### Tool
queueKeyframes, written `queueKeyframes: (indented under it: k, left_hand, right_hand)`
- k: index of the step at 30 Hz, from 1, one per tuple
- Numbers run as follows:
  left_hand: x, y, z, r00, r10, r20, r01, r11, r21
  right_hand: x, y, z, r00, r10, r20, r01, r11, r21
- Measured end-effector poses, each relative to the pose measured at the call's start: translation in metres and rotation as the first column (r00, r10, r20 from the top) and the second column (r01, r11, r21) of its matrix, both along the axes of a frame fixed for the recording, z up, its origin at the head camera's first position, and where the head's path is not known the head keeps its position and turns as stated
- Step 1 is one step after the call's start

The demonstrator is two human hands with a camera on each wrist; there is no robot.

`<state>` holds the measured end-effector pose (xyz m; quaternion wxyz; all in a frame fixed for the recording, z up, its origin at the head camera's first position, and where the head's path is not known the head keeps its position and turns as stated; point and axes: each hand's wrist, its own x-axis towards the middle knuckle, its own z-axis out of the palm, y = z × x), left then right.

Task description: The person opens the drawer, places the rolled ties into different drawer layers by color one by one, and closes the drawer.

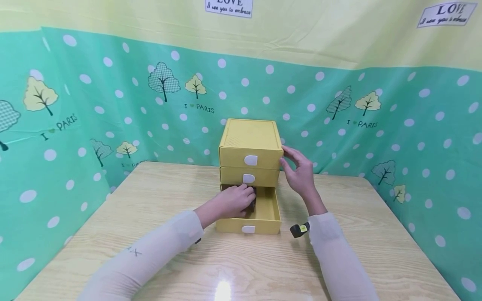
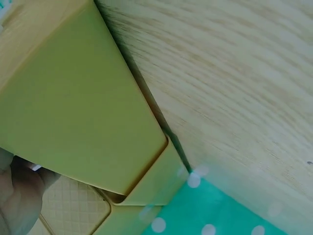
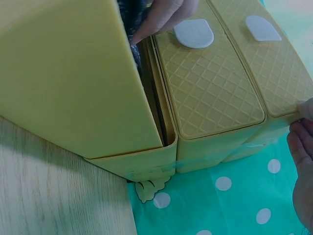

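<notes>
A yellow cabinet (image 1: 249,133) of three stacked drawers stands on the table, its bottom drawer (image 1: 269,205) pulled out. My left hand (image 1: 235,200) reaches into that drawer with curled fingers, gripping a dark, shiny, crinkled thing (image 3: 131,22). Its kind cannot be made out, and much of it is hidden by the hand and the drawer wall. In the left wrist view only part of my left hand (image 2: 22,198) shows, behind the drawer's side. My right hand (image 1: 301,171) touches the cabinet's upper right edge, thumb by the front corner and fairly straight fingers along the side.
White tabs (image 1: 250,160) mark the drawer fronts. Under the cabinet spreads a wood-grain table (image 1: 150,209). A green and yellow curtain with dots and trees (image 1: 263,79) hangs close behind the cabinet and along both sides of the table.
</notes>
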<state>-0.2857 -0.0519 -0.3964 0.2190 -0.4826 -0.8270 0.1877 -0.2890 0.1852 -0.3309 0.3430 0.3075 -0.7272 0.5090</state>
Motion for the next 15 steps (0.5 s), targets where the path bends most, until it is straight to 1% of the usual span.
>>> queueKeyframes:
  k: [5,7,12,15]
  left_hand:
    - [-0.002,-0.002,0.001,0.996,0.014,0.094,-0.012,1.0,-0.023]
    - [-0.002,-0.003,0.002,0.993,0.0,0.118,0.002,1.0,-0.019]
    - [-0.003,-0.007,0.009,0.989,-0.049,0.142,0.052,0.998,-0.017]
    - [-0.002,-0.008,0.013,0.984,-0.058,0.168,0.061,0.998,-0.014]
  right_hand:
    - [-0.002,0.0,-0.001,1.0,0.003,-0.009,-0.003,1.0,-0.002]
    - [-0.002,0.0,-0.001,1.0,0.004,-0.012,-0.004,1.0,-0.005]
    - [-0.002,0.0,0.0,1.0,0.009,-0.014,-0.009,1.0,-0.012]
    - [-0.002,0.0,-0.001,1.0,0.009,-0.014,-0.009,1.0,-0.012]
